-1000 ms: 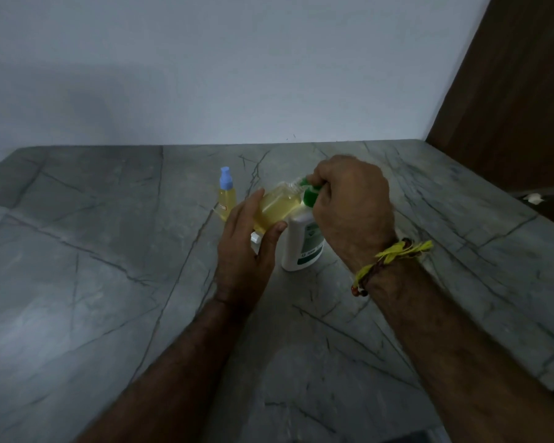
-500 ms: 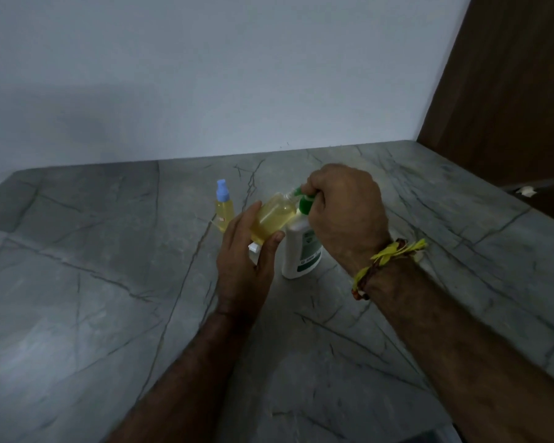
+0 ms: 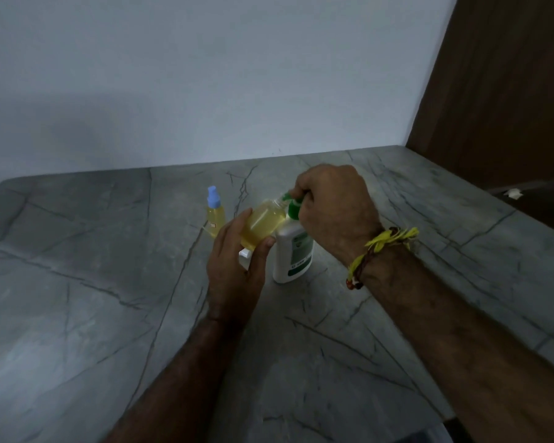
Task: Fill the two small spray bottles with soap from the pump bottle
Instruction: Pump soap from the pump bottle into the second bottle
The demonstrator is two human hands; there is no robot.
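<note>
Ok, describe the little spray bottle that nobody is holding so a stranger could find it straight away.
On the grey stone counter, look towards the white back wall, just beyond the left hand. The small spray bottle stands upright there by itself, untouched. It holds yellow liquid and, unlike its neighbours, has a light blue cap.

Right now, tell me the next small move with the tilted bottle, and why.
Probably press the green pump head again. The left hand holds the small bottle tilted with its mouth at the nozzle, the right hand grips the pump of the white pump bottle, and the small bottle looks not quite full.
</note>
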